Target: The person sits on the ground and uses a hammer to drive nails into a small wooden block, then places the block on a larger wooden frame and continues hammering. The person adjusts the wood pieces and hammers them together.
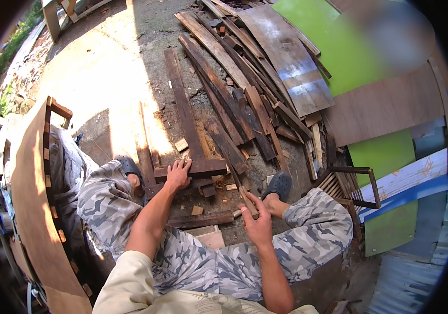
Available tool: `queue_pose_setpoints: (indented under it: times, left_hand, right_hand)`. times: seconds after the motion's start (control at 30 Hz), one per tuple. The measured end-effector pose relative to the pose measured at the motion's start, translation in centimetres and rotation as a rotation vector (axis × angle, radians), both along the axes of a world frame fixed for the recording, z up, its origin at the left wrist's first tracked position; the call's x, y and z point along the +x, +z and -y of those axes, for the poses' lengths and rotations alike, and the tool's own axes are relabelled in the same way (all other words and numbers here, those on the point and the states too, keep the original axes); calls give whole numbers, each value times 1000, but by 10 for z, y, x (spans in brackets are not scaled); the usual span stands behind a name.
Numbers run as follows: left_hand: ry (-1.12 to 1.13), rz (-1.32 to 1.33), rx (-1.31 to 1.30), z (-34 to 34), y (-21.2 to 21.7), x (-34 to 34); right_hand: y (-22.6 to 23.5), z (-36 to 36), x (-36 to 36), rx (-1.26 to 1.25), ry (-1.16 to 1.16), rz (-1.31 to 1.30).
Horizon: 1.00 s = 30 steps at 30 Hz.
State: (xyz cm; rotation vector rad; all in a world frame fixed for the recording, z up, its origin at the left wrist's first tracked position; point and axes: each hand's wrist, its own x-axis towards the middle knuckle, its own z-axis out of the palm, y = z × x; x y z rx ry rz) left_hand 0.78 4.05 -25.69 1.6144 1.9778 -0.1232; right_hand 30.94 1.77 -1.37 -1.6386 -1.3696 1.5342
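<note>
My left hand [178,176] lay flat, fingers spread, pinning the short dark plank [190,168] to the ground at 12 o'clock | right hand [257,221] clenched a hammer handle [242,189], angled toward 11 o'clock for striking.

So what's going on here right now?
A person sits low on the ground among scrap wood. The left hand presses flat on a short dark block lying across the end of a long plank. The right hand grips a wooden tool handle; its head is hard to make out. More boards lie piled ahead.
</note>
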Motion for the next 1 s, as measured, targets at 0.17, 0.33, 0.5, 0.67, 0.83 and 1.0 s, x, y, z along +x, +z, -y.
queue_pose_setpoints:
  times: [0.17,0.33,0.5,0.67,0.83,1.0]
  left_hand:
    - [-109,-11,-135,-19,39,-11]
    - [-121,37,-211,-23,44,-15]
    - [-183,56,-218,-15,46,-22]
    - [-136,74,-173,-8,35,-23]
    - [-135,109,-76,0,16,-32]
    - [-133,162,-87,-6,23,-33]
  right_hand:
    - [12,-1,7,41,-8,-54]
    - [4,2,12,128,-16,-65]
    - [10,5,12,41,-43,-86]
    - [-5,9,17,135,-10,-31]
    - [-5,7,12,114,-27,-35]
    - [1,5,11,41,-26,-64]
